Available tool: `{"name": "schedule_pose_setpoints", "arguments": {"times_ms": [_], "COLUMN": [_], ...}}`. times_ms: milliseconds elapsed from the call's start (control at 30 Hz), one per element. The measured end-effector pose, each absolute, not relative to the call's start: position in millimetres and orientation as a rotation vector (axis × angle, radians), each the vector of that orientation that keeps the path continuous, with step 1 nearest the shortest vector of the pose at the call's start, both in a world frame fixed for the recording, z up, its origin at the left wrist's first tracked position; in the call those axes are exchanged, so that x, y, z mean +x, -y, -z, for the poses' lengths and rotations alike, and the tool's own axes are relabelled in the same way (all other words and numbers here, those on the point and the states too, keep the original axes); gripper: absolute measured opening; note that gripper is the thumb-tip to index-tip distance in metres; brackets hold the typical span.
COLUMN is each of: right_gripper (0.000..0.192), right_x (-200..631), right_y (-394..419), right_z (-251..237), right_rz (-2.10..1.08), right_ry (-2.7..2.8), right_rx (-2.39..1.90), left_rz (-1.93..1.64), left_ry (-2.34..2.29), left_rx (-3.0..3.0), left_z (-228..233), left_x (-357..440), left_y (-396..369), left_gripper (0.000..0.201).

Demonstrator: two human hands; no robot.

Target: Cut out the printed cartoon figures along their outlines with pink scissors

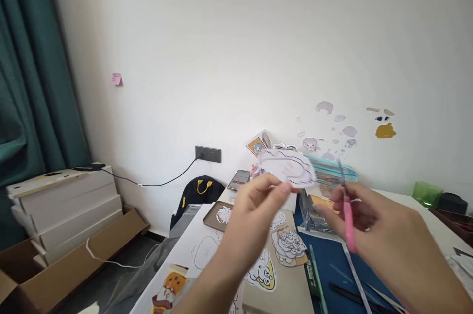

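Note:
Between thumb and fingers, my left hand (264, 200) pinches a white paper cutout (287, 165) with dark drawn outlines, raised above the desk. A pair of scissors (348, 223) with pink handles is in my right hand (380, 230), its blades pointing up and a little apart from the paper. Motion smears the blades. Under my hands, several drawn paper cutouts (290, 246) rest on a beige board (281, 294). One cutout with a yellow patch (263, 272) lies nearer to me.
A blue cutting mat (334, 274) carries a green ruler-like strip (317, 279) and a dark pen-like tool (351, 294). A phone (239, 179) lies at the back left. Clear plastic pouches (328, 168) sit by the wall. White boxes (70, 205) and a black backpack (197, 195) stand left.

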State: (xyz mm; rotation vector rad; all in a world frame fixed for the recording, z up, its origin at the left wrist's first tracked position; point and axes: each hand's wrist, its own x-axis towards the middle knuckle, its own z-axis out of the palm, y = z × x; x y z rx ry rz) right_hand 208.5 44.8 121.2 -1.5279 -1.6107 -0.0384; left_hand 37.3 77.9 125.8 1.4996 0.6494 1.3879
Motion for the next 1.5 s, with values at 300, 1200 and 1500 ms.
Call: {"name": "schedule_pose_setpoints", "arguments": {"times_ms": [300,1200,1500], "right_gripper": [0.023,0.028,0.016], "right_x": [202.0,194.6,215.1], "right_y": [-63.3,-77.0,-43.6], "right_z": [-102.6,-103.5,-122.5], "right_rz": [0.002,-1.253,-0.709], "right_ry": [1.939,1.565,1.316], "right_rx": [-1.515,-0.803,-0.933], "left_rz": [-1.421,-1.518,-1.385], "left_ry": [-0.602,-0.668,-0.792], "left_rx": [1.219,1.407,1.972], "left_z": [-86.2,-108.6,-122.1], "left_x": [82.1,52.6,45.5], "left_y": [-89.1,-88.1,-60.9], "left_gripper": [0.021,0.023,0.027]}}
